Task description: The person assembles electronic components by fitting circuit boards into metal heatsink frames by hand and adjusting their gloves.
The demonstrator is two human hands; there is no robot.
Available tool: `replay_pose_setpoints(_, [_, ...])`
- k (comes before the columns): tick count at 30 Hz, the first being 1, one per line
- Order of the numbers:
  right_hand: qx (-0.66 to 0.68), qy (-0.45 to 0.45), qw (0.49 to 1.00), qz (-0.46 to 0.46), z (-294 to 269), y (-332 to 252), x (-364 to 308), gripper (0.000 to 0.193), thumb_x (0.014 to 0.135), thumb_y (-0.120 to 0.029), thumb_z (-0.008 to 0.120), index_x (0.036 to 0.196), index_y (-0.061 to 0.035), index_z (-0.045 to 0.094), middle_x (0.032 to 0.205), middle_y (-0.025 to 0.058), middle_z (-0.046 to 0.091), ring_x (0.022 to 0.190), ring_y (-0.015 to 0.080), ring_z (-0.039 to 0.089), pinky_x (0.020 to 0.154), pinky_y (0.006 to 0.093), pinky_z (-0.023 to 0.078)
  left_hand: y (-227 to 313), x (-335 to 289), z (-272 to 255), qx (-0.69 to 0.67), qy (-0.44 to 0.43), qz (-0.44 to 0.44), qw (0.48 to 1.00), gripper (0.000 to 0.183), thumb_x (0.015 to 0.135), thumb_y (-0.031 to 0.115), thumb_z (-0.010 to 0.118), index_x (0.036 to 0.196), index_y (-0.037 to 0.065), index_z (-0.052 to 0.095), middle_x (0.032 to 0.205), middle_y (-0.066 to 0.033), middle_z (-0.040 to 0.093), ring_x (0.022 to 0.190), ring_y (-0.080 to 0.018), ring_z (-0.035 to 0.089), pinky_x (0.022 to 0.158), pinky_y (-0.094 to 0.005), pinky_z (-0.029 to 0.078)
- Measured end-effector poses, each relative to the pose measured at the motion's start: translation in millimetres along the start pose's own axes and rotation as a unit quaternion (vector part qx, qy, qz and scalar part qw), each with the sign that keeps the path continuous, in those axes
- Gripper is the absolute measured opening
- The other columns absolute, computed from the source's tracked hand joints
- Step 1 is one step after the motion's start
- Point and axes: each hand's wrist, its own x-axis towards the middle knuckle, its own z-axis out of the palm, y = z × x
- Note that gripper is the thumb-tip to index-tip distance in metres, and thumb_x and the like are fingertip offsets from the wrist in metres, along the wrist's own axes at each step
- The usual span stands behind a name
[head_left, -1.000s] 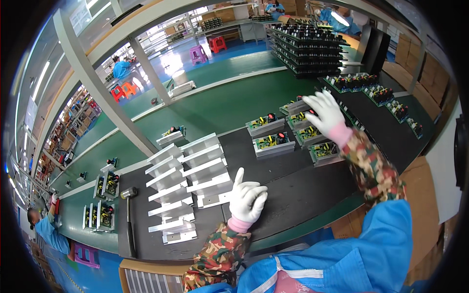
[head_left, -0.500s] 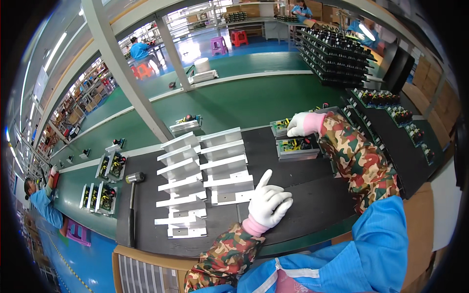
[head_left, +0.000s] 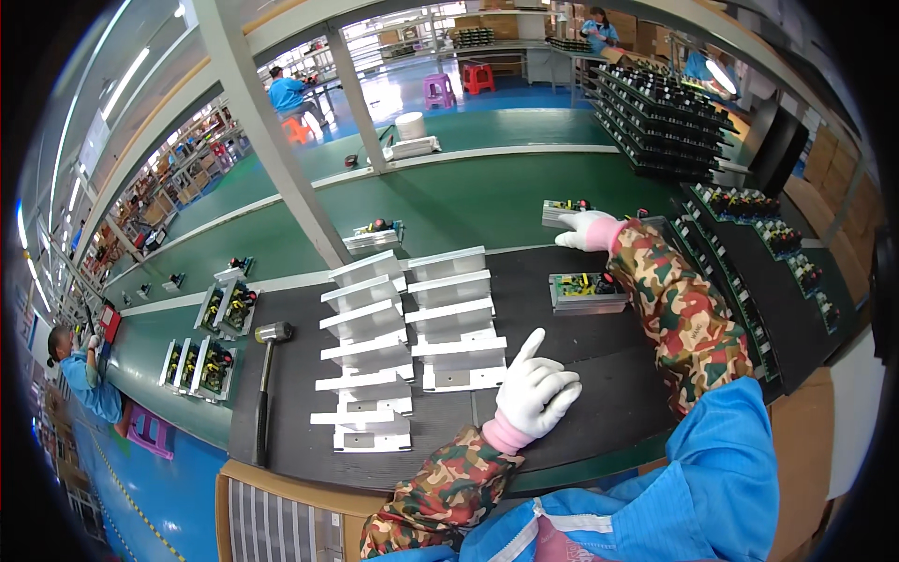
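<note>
My left hand [head_left: 537, 391], in a white glove with a pink cuff, hovers over the black mat with its index finger stretched out and the others loosely bent; nothing is in it. My right hand [head_left: 590, 230], gloved alike, reaches to the far edge of the mat with fingers extended. Just beyond its fingertips, a circuit board on a metal heat sink [head_left: 560, 214] lies on the green belt; whether they touch is hard to tell. Nearer me, a second board with heat sink [head_left: 588, 294] rests on the mat, beside my right sleeve. Bare aluminium heat sinks [head_left: 456, 321] stand in two columns left of my left hand.
A hammer [head_left: 266, 384] lies on the mat's left side. Finished-looking board units [head_left: 212, 369] stand farther left. Stacked trays of boards [head_left: 660, 122] and a black tray with boards [head_left: 749, 244] occupy the right. A metal post [head_left: 281, 140] rises behind the mat. Other people work farther off.
The board unit by my right hand has moved from the mat's far edge onto the green belt. My right hand's fingers have straightened. The whole view has shifted slightly; my left hand keeps its pose.
</note>
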Motion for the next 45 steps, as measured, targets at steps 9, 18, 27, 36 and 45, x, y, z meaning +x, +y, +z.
replay_pose_setpoints(9, [-0.032, 0.108, 0.976, -0.184, -6, -40, -62, 0.054, 0.087, -0.044, 0.059, 0.123, -0.0039, 0.064, 0.120, 0.0172, 0.068, 0.110, 0.0372, 0.063, 0.096, 0.0452, 0.048, 0, 1, 2, -0.005, 0.022, -0.014, 1.000, 0.009, 0.082, 0.012, 0.071, 0.088, 0.005, 0.071, 0.074, -0.0037, 0.063, 0.073, -0.0195, 0.061, 0.116, -0.0513, 0.037])
replay_pose_setpoints(18, [0.059, 0.213, 0.958, -0.181, 32, -79, -205, 0.067, 0.090, -0.041, 0.060, 0.145, -0.0068, 0.046, 0.151, 0.0203, 0.040, 0.139, 0.0415, 0.037, 0.116, 0.0494, 0.029, 1, -2, 0, -0.020, 0.059, -0.024, 0.998, 0.010, 0.086, 0.014, 0.068, 0.087, 0.004, 0.070, 0.074, -0.0055, 0.062, 0.073, -0.0211, 0.061, 0.118, -0.0523, 0.034])
replay_pose_setpoints(27, [0.087, 0.408, 0.894, -0.161, 85, -96, -224, 0.070, 0.097, -0.057, 0.045, 0.151, -0.0122, 0.041, 0.161, 0.0221, 0.026, 0.147, 0.0436, 0.028, 0.117, 0.0522, 0.027, -2, -7, 3, -0.030, 0.032, -0.062, 0.997, 0.011, 0.088, 0.013, 0.066, 0.089, 0.003, 0.070, 0.081, -0.0039, 0.066, 0.079, -0.0203, 0.061, 0.120, -0.0528, 0.032])
replay_pose_setpoints(36, [0.094, 0.389, 0.892, -0.209, 97, -98, -235, 0.073, 0.095, -0.061, 0.047, 0.151, -0.0141, 0.041, 0.160, 0.0224, 0.027, 0.146, 0.0453, 0.028, 0.115, 0.0553, 0.028, -1, -5, 2, -0.042, 0.014, -0.060, 0.997, 0.012, 0.089, 0.015, 0.065, 0.089, 0.003, 0.069, 0.082, -0.0047, 0.064, 0.080, -0.0210, 0.060, 0.120, -0.0534, 0.030])
replay_pose_setpoints(45, [0.089, 0.355, 0.899, -0.242, 100, -101, -236, 0.079, 0.093, -0.062, 0.049, 0.151, -0.0103, 0.039, 0.159, 0.0243, 0.028, 0.145, 0.0468, 0.029, 0.116, 0.0551, 0.027, -8, -11, 5, -0.051, -0.007, -0.053, 0.997, 0.014, 0.091, 0.016, 0.065, 0.090, 0.003, 0.068, 0.082, -0.0064, 0.062, 0.080, -0.0233, 0.059, 0.120, -0.0550, 0.030])
